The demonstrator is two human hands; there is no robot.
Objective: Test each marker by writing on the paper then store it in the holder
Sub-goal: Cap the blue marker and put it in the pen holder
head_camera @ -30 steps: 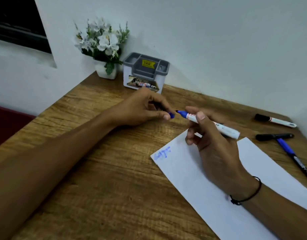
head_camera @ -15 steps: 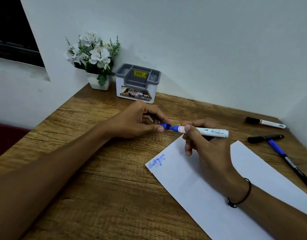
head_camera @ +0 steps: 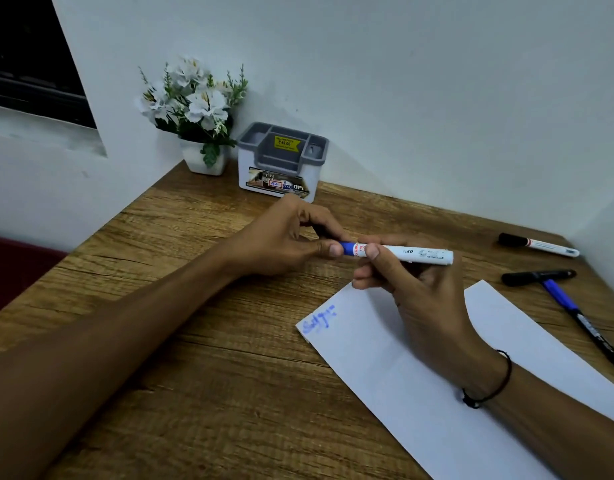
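My right hand (head_camera: 416,292) grips a white-barrelled blue marker (head_camera: 413,253), held level above the table. My left hand (head_camera: 291,237) pinches the marker's blue cap (head_camera: 347,248), which sits pushed onto the tip. Under my right hand lies the white paper (head_camera: 385,362) with a blue scribble (head_camera: 319,320) near its left corner. The grey and white holder (head_camera: 281,164) stands at the back by the wall, its compartments showing nothing inside.
A white pot of white flowers (head_camera: 194,109) stands left of the holder. At the right lie three markers: a white one with a black cap (head_camera: 537,244), a black one (head_camera: 537,276) and a blue-capped black one (head_camera: 582,320). Walls close the back and right.
The cap in my left hand met the bare blue tip and went on over it. The marker turned level, and the view shifted slightly.
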